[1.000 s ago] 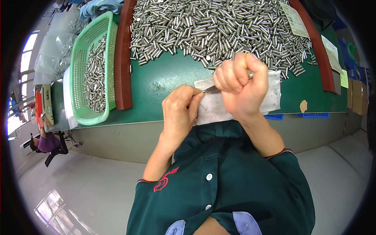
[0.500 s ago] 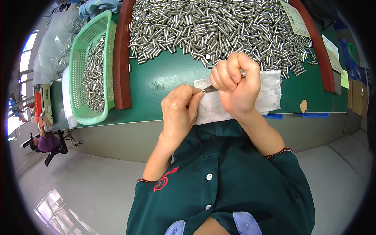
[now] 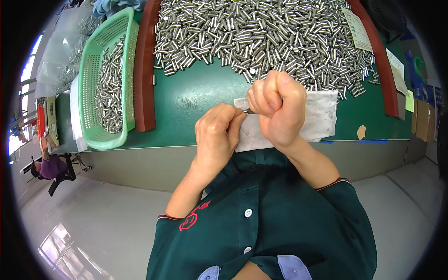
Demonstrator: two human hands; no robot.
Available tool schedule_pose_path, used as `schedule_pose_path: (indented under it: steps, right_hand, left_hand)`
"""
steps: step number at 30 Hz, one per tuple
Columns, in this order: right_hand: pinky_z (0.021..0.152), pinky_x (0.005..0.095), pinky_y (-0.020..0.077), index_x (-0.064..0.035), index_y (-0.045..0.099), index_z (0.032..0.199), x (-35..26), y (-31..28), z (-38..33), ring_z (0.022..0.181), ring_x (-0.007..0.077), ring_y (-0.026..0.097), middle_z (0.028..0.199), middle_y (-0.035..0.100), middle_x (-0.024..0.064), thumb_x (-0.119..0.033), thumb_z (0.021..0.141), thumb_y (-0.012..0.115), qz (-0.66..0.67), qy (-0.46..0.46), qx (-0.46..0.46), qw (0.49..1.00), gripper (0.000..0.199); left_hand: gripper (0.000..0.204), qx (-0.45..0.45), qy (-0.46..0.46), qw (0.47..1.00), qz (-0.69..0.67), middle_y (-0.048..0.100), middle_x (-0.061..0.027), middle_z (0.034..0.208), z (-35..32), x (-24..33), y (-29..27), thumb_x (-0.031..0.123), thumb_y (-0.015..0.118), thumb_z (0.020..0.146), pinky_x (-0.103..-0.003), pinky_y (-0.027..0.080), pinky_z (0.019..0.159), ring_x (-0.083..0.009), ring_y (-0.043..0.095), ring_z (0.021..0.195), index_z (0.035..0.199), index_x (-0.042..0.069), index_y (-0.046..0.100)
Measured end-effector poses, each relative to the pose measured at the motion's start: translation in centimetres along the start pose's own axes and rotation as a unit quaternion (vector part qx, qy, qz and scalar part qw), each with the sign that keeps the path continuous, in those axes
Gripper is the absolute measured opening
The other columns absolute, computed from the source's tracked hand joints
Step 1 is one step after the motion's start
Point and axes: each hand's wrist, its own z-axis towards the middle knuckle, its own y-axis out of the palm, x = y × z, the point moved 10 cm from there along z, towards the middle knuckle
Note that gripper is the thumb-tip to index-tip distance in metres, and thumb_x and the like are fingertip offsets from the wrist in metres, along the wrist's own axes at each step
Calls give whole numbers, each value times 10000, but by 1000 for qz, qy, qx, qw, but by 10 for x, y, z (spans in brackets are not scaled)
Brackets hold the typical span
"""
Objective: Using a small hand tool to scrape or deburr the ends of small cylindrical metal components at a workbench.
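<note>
The left hand pinches one end of a small metal pin with its fingertips. The right hand is a closed fist, and the pin's other end seems to go into it, though most of the pin is hidden. The pin lies sideways, pointing from one hand to the other, just above a white cloth. Past the knuckles lies a big pile of metal pins. Left of the left fingers sits a green basket. Right of the fist, long pale paper labels lie by a red-brown rim.
</note>
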Motion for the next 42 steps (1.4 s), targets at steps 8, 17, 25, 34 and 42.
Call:
schedule_pose_path:
  steps: [8, 17, 25, 34, 42]
  right_hand:
    - [377, 244, 152, -97, 277, 511, -4, 10, 1, 388, 70, 160, 422, 237, -16, -192, 865, 304, -59, -37, 5, 998, 368]
    - [354, 238, 137, -111, 272, 526, 1, -11, 4, 361, 71, 154, 411, 238, -18, -208, 868, 303, 46, 9, 32, 998, 357]
    - [351, 236, 133, -101, 261, 526, 2, -10, 6, 364, 68, 150, 407, 234, -14, -200, 866, 308, 61, 12, 35, 997, 357]
    - [356, 237, 140, -101, 270, 528, 2, -10, 6, 365, 72, 155, 406, 239, -8, -218, 869, 317, 67, 12, 28, 997, 364]
    - [360, 237, 147, -103, 280, 530, 2, -12, 4, 361, 71, 158, 407, 248, -9, -231, 880, 311, 73, 11, 24, 997, 374]
  left_hand:
    - [112, 7, 30, 999, 23, 484, -120, 594, 1, 10, -5, -1, 610, 672, -365, 391, 497, -294, 496, 555, 660, 13, 500]
    - [105, -95, -247, 754, -601, 491, -42, 773, -15, -39, 21, 131, 529, 845, -173, 274, 471, -39, 296, 496, 863, 31, 506]
    - [137, -81, -245, 723, -640, 465, -53, 785, -9, -41, 18, 160, 494, 870, -161, 267, 476, -35, 279, 531, 910, 30, 515]
    - [188, -81, -254, 709, -653, 494, -71, 769, -10, -42, 19, 173, 453, 889, -170, 284, 479, -45, 316, 550, 937, 2, 513]
    - [344, -2, -225, 778, -586, 505, -60, 721, 9, -63, -19, 306, 405, 909, -198, 317, 479, -82, 359, 553, 704, 44, 492]
